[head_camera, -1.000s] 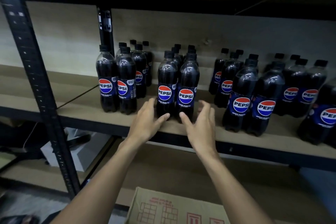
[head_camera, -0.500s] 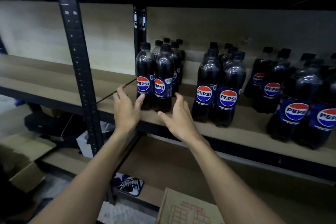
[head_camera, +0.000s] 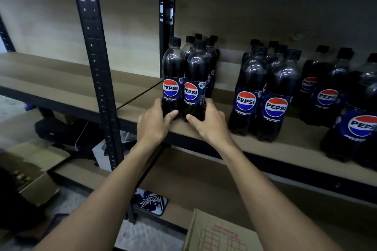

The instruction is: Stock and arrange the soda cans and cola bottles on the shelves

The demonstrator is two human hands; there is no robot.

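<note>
Dark cola bottles with blue labels stand in clusters on the brown shelf [head_camera: 285,144]. The leftmost cluster has two front bottles side by side. My left hand [head_camera: 153,122] grips the base of the left front bottle [head_camera: 172,75]. My right hand [head_camera: 210,122] grips the base of the right front bottle [head_camera: 196,79]. Both bottles stand upright near the shelf's front edge, with several more bottles behind them. A second cluster [head_camera: 263,91] stands to the right, and a third [head_camera: 334,96] further right. No soda cans are in view.
A black perforated upright post [head_camera: 95,63] stands left of my hands, another post [head_camera: 166,26] behind the bottles. The left shelf bay [head_camera: 51,73] holds nothing. A cardboard box [head_camera: 216,232] sits below, with open boxes [head_camera: 36,171] on the floor at left.
My hands moved left from the middle cluster to the leftmost cluster and closed around the bases of its two front bottles. The view shifted left as well.
</note>
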